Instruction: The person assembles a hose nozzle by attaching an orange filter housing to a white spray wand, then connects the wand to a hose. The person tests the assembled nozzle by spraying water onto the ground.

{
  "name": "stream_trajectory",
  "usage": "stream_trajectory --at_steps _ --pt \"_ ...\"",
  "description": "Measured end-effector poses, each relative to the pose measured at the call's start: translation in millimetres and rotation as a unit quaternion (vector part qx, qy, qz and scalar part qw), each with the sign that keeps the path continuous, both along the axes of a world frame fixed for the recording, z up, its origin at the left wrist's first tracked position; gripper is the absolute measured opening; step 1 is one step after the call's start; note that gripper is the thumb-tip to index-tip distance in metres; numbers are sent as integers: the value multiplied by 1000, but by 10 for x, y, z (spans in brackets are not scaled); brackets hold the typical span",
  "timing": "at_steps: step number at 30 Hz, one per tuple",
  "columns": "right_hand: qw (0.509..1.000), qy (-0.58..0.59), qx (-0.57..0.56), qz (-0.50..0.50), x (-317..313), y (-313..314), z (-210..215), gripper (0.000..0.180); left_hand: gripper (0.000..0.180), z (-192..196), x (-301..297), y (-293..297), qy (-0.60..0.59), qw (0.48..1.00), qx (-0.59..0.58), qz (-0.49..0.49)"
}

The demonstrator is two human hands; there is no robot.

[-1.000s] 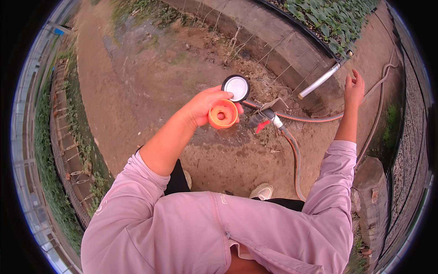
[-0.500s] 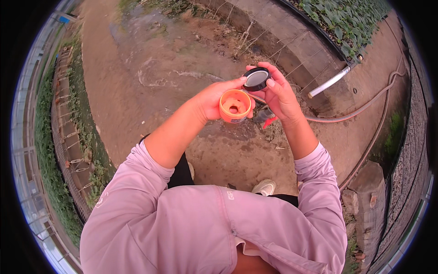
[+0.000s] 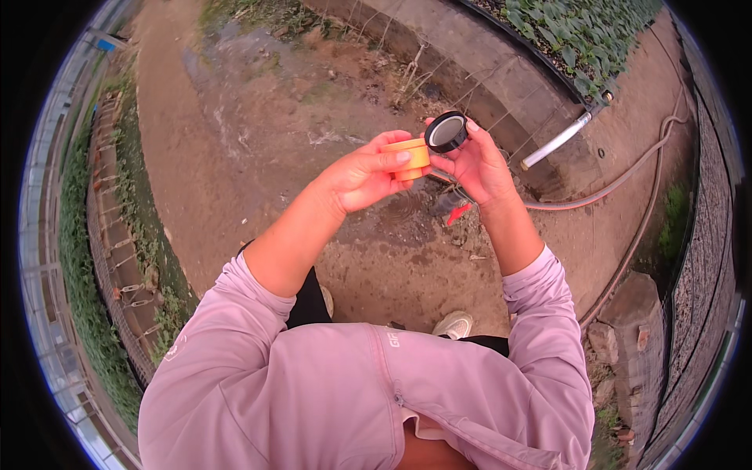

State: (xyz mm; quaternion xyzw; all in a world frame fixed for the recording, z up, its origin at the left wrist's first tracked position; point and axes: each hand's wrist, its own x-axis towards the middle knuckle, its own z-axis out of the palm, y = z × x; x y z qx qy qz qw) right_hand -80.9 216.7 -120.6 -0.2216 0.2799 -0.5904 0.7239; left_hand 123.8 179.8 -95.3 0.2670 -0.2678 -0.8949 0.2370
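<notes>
You stand on bare, damp dirt ground [image 3: 258,157]. A reddish hose [image 3: 619,176] and a white pipe [image 3: 558,141] lie on it.

An outdoor farm or garden plot: bare, damp brown earth [image 3: 258,149] underfoot, a bed of leafy green plants [image 3: 580,31] at one o'clock behind a low concrete kerb [image 3: 501,74], a hose [image 3: 627,168] and white pipe [image 3: 556,141] at two o'clock, weedy fencing [image 3: 102,258] at nine.

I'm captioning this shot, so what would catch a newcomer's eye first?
First, the two hands raised mid-picture: the left hand holds a small orange cup, and the right hand holds a round black-rimmed lid right beside it. Next comes the pink sleeve below, then the hose curving over bare dirt on the right.
</notes>
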Motion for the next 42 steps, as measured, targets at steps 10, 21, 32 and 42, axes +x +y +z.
stream_trajectory --at_steps 10,21,32,42 --pt "974 211 -60 61 -39 45 190 46 60 153 16 -53 -185 940 -286 -3" --pt "924 336 -173 48 59 116 219 51 61 157 39 -42 -226 904 -364 -4" --pt "927 347 -133 42 41 108 205 43 61 84 -18 -36 -290 807 -514 9" --pt "910 396 -69 101 6 123 274 48 65 149 -27 47 -275 761 -587 5"
